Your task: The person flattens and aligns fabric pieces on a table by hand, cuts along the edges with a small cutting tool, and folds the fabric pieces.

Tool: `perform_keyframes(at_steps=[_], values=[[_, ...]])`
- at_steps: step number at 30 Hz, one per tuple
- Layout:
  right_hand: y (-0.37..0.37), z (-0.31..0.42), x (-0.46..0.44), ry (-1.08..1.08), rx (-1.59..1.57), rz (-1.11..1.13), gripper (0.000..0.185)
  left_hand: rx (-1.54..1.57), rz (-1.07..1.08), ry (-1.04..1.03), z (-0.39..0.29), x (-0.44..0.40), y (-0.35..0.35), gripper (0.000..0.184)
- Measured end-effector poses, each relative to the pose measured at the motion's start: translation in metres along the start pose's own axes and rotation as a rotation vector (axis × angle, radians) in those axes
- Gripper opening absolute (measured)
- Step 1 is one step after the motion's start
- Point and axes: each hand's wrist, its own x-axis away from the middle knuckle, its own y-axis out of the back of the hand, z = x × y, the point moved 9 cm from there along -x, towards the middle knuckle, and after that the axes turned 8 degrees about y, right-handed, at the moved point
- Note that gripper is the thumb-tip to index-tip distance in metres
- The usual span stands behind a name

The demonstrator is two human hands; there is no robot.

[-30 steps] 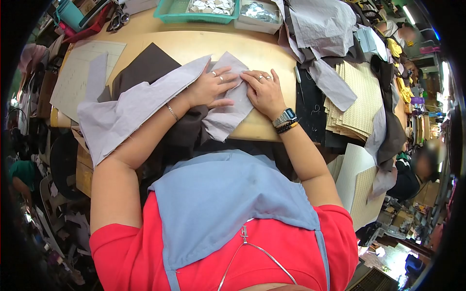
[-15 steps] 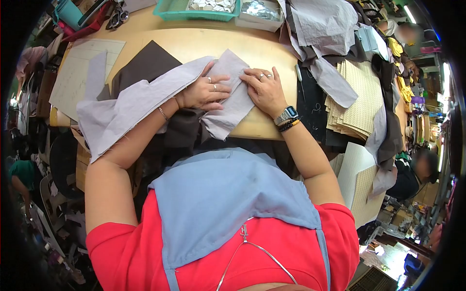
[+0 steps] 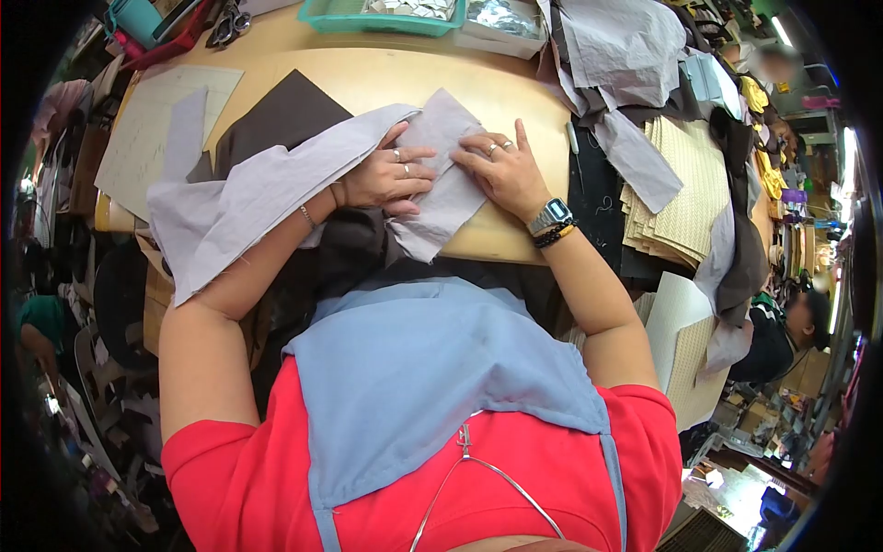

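A light grey fabric piece (image 3: 437, 198) lies at an angle on the tabletop, between and under my hands. My left hand (image 3: 395, 177) rests flat on it with fingers spread, and a longer grey fabric strip (image 3: 267, 179) drapes over that wrist and forearm. At the right edge of the piece, my right hand (image 3: 506, 179) has bent fingers closed on the cloth, while one finger points up. The right thumb is not clearly visible. Dark brown fabric (image 3: 285, 115) lies beneath the strip and hangs over the table's front edge.
A teal tray (image 3: 382, 20) of small pale pieces and a white box (image 3: 501, 32) stand at the back. Stacked cream patterned sheets (image 3: 671, 189) and piled grey cloth (image 3: 621, 55) lie right. Paper (image 3: 138, 147) and scissors (image 3: 228, 26) are left. Other people are farther off.
The view has shifted slightly. My right fingers have slid a little along the edge of the fabric piece; my left hand stays flat on it.
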Motion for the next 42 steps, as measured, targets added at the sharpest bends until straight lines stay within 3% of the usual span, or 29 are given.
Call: perform_keyframes(at_steps=[4,7,11,18,21,28,30,37,42], values=[[-0.006,0.006,0.000,0.105,-0.001,0.020,0.032,-0.029,-0.014,-0.019,-0.001,0.000,-0.001,0.036],[-0.003,-0.006,-0.001,-0.050,-0.070,0.018,0.033,0.027,-0.030,-0.004,0.000,0.000,0.001,0.035],[-0.002,0.016,-0.002,0.058,-0.052,0.035,0.033,0.034,-0.015,0.013,0.001,-0.001,0.001,0.036],[0.000,0.005,0.000,-0.054,-0.014,0.026,0.032,0.024,-0.005,0.008,0.001,0.000,0.001,0.038],[-0.004,0.028,-0.001,0.096,-0.138,0.004,0.036,0.031,-0.018,0.005,0.001,0.000,0.001,0.035],[-0.004,0.028,-0.001,0.000,-0.167,0.039,0.037,0.015,-0.011,-0.066,-0.003,0.010,0.009,0.032],[-0.002,0.028,-0.002,0.000,-0.169,0.026,0.030,0.087,0.037,-0.043,-0.005,0.008,0.015,0.033],[0.000,0.031,-0.004,-0.021,-0.141,0.066,0.030,0.100,0.280,0.024,-0.016,0.009,0.030,0.040],[0.000,0.033,-0.004,-0.021,-0.135,0.095,0.032,0.133,0.192,0.060,-0.022,0.023,0.040,0.039]])
